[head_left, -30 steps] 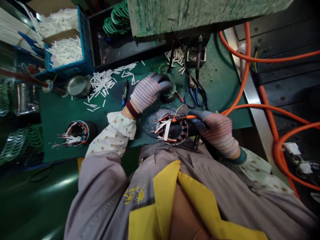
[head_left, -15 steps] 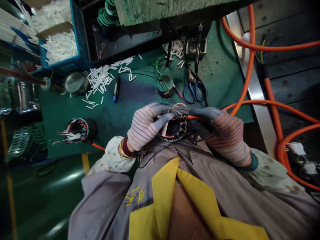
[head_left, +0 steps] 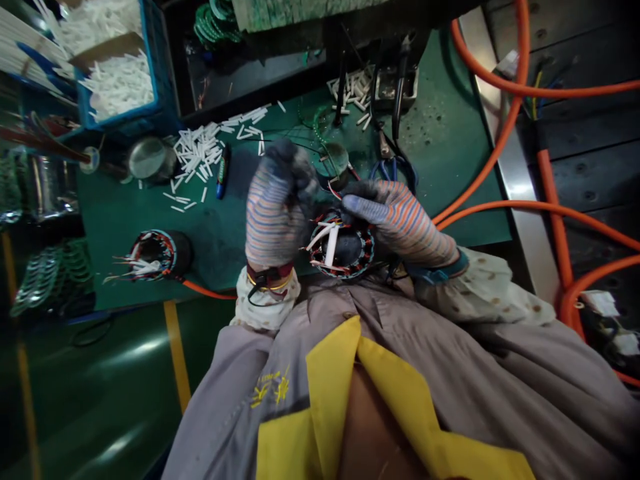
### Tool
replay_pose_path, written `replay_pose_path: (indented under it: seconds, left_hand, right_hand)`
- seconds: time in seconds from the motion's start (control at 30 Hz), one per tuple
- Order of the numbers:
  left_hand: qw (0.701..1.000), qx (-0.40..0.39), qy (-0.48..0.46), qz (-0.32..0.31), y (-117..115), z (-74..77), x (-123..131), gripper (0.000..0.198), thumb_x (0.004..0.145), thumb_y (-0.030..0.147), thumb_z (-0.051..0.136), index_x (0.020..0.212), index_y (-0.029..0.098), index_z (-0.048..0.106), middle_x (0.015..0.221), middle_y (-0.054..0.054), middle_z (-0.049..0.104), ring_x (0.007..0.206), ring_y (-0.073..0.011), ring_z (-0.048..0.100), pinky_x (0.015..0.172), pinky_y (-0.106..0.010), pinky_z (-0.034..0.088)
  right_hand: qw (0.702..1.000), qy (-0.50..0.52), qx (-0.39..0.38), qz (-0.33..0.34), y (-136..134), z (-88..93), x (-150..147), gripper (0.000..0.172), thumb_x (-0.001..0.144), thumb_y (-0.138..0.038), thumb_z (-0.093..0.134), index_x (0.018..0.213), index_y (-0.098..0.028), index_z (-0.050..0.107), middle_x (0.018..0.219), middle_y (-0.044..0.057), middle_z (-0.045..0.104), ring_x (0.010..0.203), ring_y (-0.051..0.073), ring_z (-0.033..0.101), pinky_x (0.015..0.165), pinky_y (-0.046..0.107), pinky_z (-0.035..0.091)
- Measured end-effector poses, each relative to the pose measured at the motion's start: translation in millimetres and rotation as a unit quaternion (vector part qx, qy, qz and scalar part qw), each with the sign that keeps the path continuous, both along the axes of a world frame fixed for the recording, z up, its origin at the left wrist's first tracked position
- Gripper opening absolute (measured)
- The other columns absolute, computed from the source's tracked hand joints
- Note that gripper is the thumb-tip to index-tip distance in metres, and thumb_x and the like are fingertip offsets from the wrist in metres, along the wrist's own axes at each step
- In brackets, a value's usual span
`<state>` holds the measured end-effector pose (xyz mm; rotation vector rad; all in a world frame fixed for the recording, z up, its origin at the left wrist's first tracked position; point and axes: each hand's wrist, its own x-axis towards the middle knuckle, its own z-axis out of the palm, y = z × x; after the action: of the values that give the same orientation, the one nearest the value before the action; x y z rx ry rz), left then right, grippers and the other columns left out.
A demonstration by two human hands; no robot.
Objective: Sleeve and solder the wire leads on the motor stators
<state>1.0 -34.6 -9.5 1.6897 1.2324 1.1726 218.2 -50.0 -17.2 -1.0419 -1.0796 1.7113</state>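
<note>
My right hand (head_left: 400, 217), in a striped glove with grey fingertips, pinches a thin wire (head_left: 335, 192) with a reddish and white end, just above a motor stator (head_left: 369, 248). The stator is a ring wound with red and blue-black lacing, close to my lap. White sleeves (head_left: 331, 245) and loose lead ends lie across its opening. To the left of it, my left hand (head_left: 277, 203) is raised with its fingers curled in. Motion blurs those fingertips, and whatever they hold is hidden. An orange cable (head_left: 445, 220) runs rightward from behind my right hand.
A second stator (head_left: 170, 257) stands left on the green mat. White sleeves (head_left: 197, 153) lie piled near a marker (head_left: 223, 172). Farther back are a blue bin (head_left: 163, 100), a round tin (head_left: 334, 163), blue-handled scissors (head_left: 393, 170) and a soldering iron (head_left: 399, 87).
My left hand has left the stator, rising and turning with fingers curled. My right hand has moved left and up, over the stator, whose opening and white sleeves now show more.
</note>
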Motion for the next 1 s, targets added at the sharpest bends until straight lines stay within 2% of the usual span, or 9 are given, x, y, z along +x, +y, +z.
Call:
replay_pose_path:
  seconds: [0.07, 0.13, 0.2, 0.23, 0.33, 0.43, 0.7, 0.83, 1.0]
  left_hand:
    - [0.999, 0.025, -0.031, 0.015, 0, 6.3, -2, 0.063, 0.128, 0.095, 0.053, 0.120, 0.035, 0.070, 0.105, -0.002, 0.076, 0.095, -0.0235, 0.076, 0.080, -0.043, 0.066]
    - [0.999, 0.026, 0.009, 0.021, -6, 11.9, -3, 0.050, 0.128, 0.083, 0.071, 0.123, 0.033, 0.074, 0.113, -0.003, 0.082, 0.108, -0.0260, 0.083, 0.094, -0.044, 0.070]
    - [0.997, 0.000, 0.070, 0.028, -16, 12.5, -3, 0.048, 0.129, 0.078, 0.070, 0.132, 0.031, 0.076, 0.129, -0.007, 0.087, 0.127, -0.0299, 0.086, 0.108, -0.045, 0.073]
    - [0.995, -0.010, 0.088, 0.041, -20, 10.6, -2, 0.048, 0.131, 0.077, 0.068, 0.135, 0.030, 0.076, 0.133, -0.009, 0.087, 0.131, -0.0303, 0.087, 0.110, -0.044, 0.074]
    - [0.993, -0.035, 0.093, 0.069, -24, 1.1, -2, 0.041, 0.132, 0.070, 0.071, 0.139, 0.030, 0.074, 0.129, -0.008, 0.088, 0.128, -0.0300, 0.090, 0.108, -0.042, 0.076]
    - [0.994, -0.041, 0.079, 0.061, -18, -3.1, -4, 0.040, 0.129, 0.070, 0.077, 0.137, 0.031, 0.075, 0.123, -0.007, 0.087, 0.128, -0.0316, 0.091, 0.108, -0.043, 0.077]
    - [0.993, -0.100, 0.070, 0.006, -16, 19.5, -8, 0.043, 0.122, 0.074, 0.088, 0.127, 0.031, 0.080, 0.111, -0.005, 0.090, 0.119, -0.0321, 0.092, 0.099, -0.045, 0.079]
    - [0.991, -0.108, 0.075, 0.012, -15, 18.1, -6, 0.049, 0.118, 0.080, 0.090, 0.122, 0.032, 0.081, 0.106, -0.005, 0.090, 0.112, -0.0318, 0.092, 0.095, -0.045, 0.079]
    - [0.993, -0.104, 0.063, -0.001, -7, 15.4, -5, 0.054, 0.115, 0.084, 0.091, 0.118, 0.031, 0.081, 0.108, -0.006, 0.090, 0.110, -0.0313, 0.091, 0.099, -0.046, 0.079]
  right_hand:
    - [0.999, -0.015, 0.007, -0.045, -3, -8.2, -5, 0.065, 0.078, -0.083, 0.111, 0.092, -0.024, 0.088, 0.090, 0.003, 0.085, 0.086, 0.021, 0.075, 0.080, 0.034, 0.066]
    - [0.997, -0.027, 0.012, -0.065, -6, -10.2, -10, 0.065, 0.079, -0.084, 0.109, 0.090, -0.024, 0.087, 0.086, 0.003, 0.083, 0.088, 0.023, 0.076, 0.083, 0.036, 0.068]
    - [0.997, -0.035, 0.018, -0.069, -7, -7.9, -13, 0.066, 0.080, -0.086, 0.107, 0.090, -0.024, 0.086, 0.086, 0.003, 0.082, 0.091, 0.025, 0.078, 0.087, 0.038, 0.070]
    - [0.997, -0.037, 0.021, -0.070, -7, -6.3, -14, 0.066, 0.081, -0.087, 0.106, 0.089, -0.024, 0.086, 0.086, 0.003, 0.082, 0.093, 0.026, 0.079, 0.089, 0.039, 0.070]
    - [0.996, -0.039, 0.025, -0.075, -7, -3.5, -15, 0.064, 0.082, -0.085, 0.107, 0.092, -0.024, 0.088, 0.090, 0.004, 0.084, 0.097, 0.027, 0.082, 0.093, 0.042, 0.072]
    - [0.996, -0.036, 0.017, -0.077, -7, -4.4, -14, 0.061, 0.083, -0.081, 0.107, 0.098, -0.024, 0.091, 0.092, 0.004, 0.085, 0.096, 0.027, 0.082, 0.090, 0.041, 0.072]
    - [0.996, -0.036, 0.003, -0.079, -7, -5.9, -13, 0.063, 0.082, -0.082, 0.109, 0.096, -0.024, 0.089, 0.087, 0.003, 0.082, 0.093, 0.026, 0.080, 0.086, 0.039, 0.070]
    - [0.998, -0.038, 0.014, -0.040, -5, -6.1, -8, 0.064, 0.083, -0.083, 0.109, 0.087, -0.024, 0.086, 0.082, 0.003, 0.079, 0.082, 0.021, 0.073, 0.078, 0.035, 0.064]
    - [1.000, -0.012, -0.010, 0.010, -2, -6.5, 1, 0.062, 0.080, -0.080, 0.112, 0.092, -0.023, 0.090, 0.081, 0.001, 0.079, 0.072, 0.017, 0.064, 0.069, 0.032, 0.057]
